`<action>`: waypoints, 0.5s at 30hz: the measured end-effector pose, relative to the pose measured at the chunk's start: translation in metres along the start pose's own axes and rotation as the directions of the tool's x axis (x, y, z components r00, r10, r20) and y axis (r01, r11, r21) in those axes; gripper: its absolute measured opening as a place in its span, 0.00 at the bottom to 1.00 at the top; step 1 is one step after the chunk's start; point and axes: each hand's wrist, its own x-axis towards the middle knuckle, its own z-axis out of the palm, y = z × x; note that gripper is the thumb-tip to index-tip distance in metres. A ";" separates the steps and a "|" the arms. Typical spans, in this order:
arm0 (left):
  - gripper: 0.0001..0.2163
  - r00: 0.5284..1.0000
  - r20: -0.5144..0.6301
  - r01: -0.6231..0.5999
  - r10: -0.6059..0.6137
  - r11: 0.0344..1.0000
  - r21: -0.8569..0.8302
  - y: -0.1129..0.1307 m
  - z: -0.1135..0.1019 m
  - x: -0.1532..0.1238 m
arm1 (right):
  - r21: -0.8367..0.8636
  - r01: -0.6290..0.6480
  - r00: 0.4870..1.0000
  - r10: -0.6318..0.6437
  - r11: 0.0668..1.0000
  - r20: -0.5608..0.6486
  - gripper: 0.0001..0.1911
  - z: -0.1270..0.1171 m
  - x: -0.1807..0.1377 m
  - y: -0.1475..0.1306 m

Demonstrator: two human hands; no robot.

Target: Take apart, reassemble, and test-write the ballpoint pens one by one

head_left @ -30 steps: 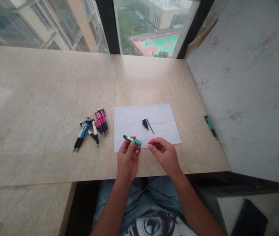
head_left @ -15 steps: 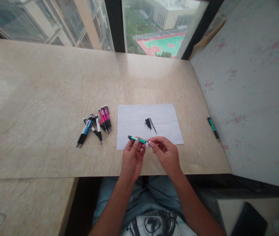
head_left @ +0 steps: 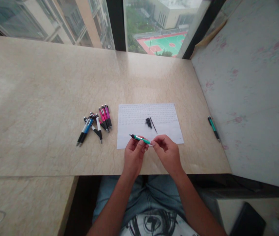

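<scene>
In the head view, a green pen barrel point(head_left: 137, 137) with a black top end lies across the fingers of my left hand point(head_left: 134, 157), which is closed around it. The fingertips of my right hand point(head_left: 168, 154) are pinched together at the barrel's right end; what they hold there is too small to make out. Both hands are over the near edge of a sheet of handwritten paper point(head_left: 127, 134). On the sheet, just beyond my hands, rest small black pen parts point(head_left: 148, 123) and a thin dark refill point(head_left: 153, 125).
Left of the paper is a group of pens: blue ones point(head_left: 87, 126), white ones point(head_left: 98, 126) and pink and purple ones point(head_left: 105, 114). Another green pen point(head_left: 213, 127) lies by the wall on the right. The stone counter point(head_left: 56, 98) ends at a window.
My left hand and the green barrel have shifted slightly to the right. My right hand has moved a little with them, still pinched at the barrel's end.
</scene>
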 end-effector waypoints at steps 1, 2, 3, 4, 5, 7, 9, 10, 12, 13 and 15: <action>0.10 1.000 0.004 -0.007 0.007 1.000 0.004 -0.001 0.000 0.000 | -0.021 0.015 1.000 -0.014 1.000 0.009 0.04 -0.001 0.000 0.000; 0.10 1.000 0.007 -0.015 0.015 1.000 0.004 -0.001 -0.001 0.000 | -0.037 0.028 0.999 -0.027 0.999 0.022 0.04 -0.002 0.000 0.000; 0.10 1.000 0.008 -0.022 0.022 1.000 0.002 -0.001 -0.001 0.000 | -0.044 0.039 0.999 -0.037 0.998 0.031 0.04 -0.003 -0.001 -0.001; 0.10 1.000 0.011 -0.025 0.025 1.000 0.000 -0.001 -0.001 0.000 | -0.045 0.045 0.998 -0.043 0.998 0.037 0.04 -0.003 -0.001 -0.001; 0.10 1.000 0.013 -0.025 0.025 1.000 -0.001 -0.001 -0.001 0.000 | -0.039 0.047 0.998 -0.045 0.998 0.045 0.04 -0.004 -0.001 -0.002; 0.10 1.000 0.018 -0.024 0.024 1.000 -0.009 -0.001 -0.002 0.000 | -0.006 0.043 0.997 -0.042 0.999 0.059 0.04 -0.004 -0.002 -0.003; 0.10 1.000 0.020 -0.019 0.020 0.999 -0.025 0.000 -0.003 0.001 | 0.039 0.037 0.996 -0.039 0.999 0.077 0.04 -0.004 -0.003 -0.004; 0.10 1.000 0.021 -0.016 0.016 0.999 -0.035 0.000 -0.004 0.001 | 0.057 0.033 0.996 -0.038 0.998 0.086 0.04 -0.004 -0.004 -0.004; 0.10 1.000 0.026 -0.007 0.008 0.999 -0.051 0.000 -0.005 0.002 | 0.073 0.024 0.995 -0.030 0.997 0.092 0.04 -0.003 -0.004 -0.005; 0.10 1.000 0.028 -0.002 0.003 0.998 -0.058 0.000 -0.006 0.002 | 0.076 0.018 0.996 -0.025 0.997 0.088 0.04 -0.003 -0.005 -0.005; 0.10 1.000 0.029 0.005 -0.003 0.998 -0.070 0.000 -0.007 0.003 | 0.085 0.005 0.997 -0.012 0.996 0.083 0.04 -0.002 -0.005 -0.006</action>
